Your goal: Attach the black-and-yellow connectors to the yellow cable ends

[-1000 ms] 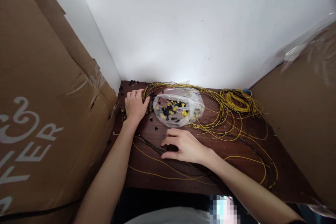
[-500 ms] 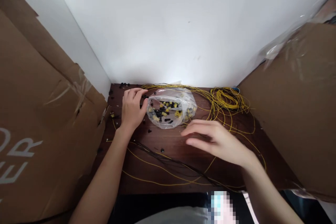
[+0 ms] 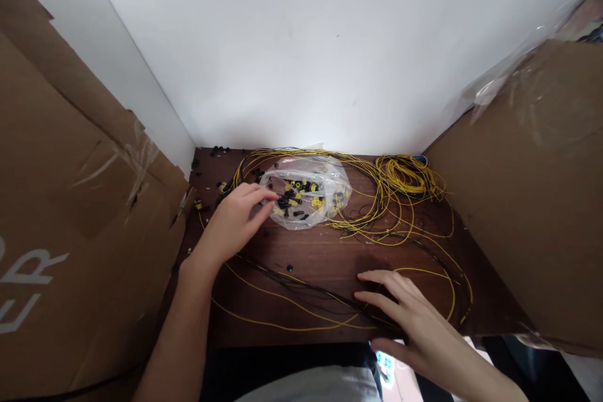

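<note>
My left hand (image 3: 235, 220) reaches over the left rim of a clear plastic bag (image 3: 336, 179). Thumb and forefinger come together at the black pieces inside; whether one is between the tips is too small to tell. Small black and yellow plastic parts (image 3: 301, 191) lie mixed in the bag. My right hand (image 3: 409, 311) is open, fingers spread, low over the front right of the brown table (image 3: 311, 248). Beneath and beside it run black wires (image 3: 301, 289) and loose yellow wires (image 3: 452, 301).
A coil of yellow wire (image 3: 409, 176) rests at the back right, with strands running behind the bag. Cardboard (image 3: 85, 201) walls the left side and more cardboard (image 3: 532, 188) the right. A white wall (image 3: 306, 56) closes the back. Black bits (image 3: 220, 151) are scattered at the left.
My left hand has moved from beside the bag in over its left rim, its thumb and forefinger closing together. My right hand has drawn back toward the front right, away from the bag.
</note>
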### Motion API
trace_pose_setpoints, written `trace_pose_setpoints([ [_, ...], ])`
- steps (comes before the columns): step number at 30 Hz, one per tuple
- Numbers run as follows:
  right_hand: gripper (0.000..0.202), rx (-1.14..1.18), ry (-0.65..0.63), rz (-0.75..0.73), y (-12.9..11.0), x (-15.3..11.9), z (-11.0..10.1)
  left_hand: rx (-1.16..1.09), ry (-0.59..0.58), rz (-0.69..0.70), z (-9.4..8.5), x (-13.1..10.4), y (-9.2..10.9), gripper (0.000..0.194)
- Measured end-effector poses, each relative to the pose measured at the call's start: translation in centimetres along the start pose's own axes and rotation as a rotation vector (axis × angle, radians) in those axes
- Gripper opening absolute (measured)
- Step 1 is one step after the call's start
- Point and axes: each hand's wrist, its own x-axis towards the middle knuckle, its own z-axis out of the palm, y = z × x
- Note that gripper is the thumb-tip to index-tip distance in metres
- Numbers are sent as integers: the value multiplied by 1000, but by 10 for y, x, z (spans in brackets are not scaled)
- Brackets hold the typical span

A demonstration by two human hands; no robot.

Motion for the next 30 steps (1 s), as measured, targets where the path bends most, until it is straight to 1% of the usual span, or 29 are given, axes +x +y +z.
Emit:
trace_pose_setpoints([
  [2, 40, -12, 15, -4, 4, -3, 7, -60, -58, -41, -4, -19, 15, 20],
  [5, 28, 6, 4, -40, 9, -5, 10, -143, -133, -74, -2, -48, 32, 20],
  [8, 14, 26, 19, -75, 13, -8, 10, -180, -227, -89, 5, -76, 36, 24],
  [10, 15, 18, 72, -63, 17, -10, 10, -154, -237, -126, 10, -93, 31, 35],
  [12, 15, -7, 135, -38, 23, -13, 9, -117, -207, -180, 12, -106, 23, 48],
  [14, 15, -39, 192, -19, 32, -14, 7, -77, -183, -209, 14, -115, 15, 56],
  [16, 16, -69, 234, -2, 40, -13, 4, -53, -143, -204, 18, -119, 9, 53],
  [20, 13, -87, 241, 11, 46, -4, -1, -60, -18, -204, 25, -116, 6, 34],
  [23, 12, -48, 246, 5, 38, 3, -1, -69, 61, -196, 25, -113, 6, 25],
  [25, 12, -7, 288, -2, 30, 7, 1, -12, 165, -230, 21, -112, 4, 22],
  [27, 11, 37, 352, -9, 20, 11, 6, 101, 271, -320, 16, -110, -1, 22],
  [28, 12, 63, 388, -16, 15, 12, 10, 160, 298, -381, 13, -109, -4, 22],
  [30, 13, 120, 437, -31, 4, 16, 18, 254, 295, -504, 10, -105, -9, 26],
])
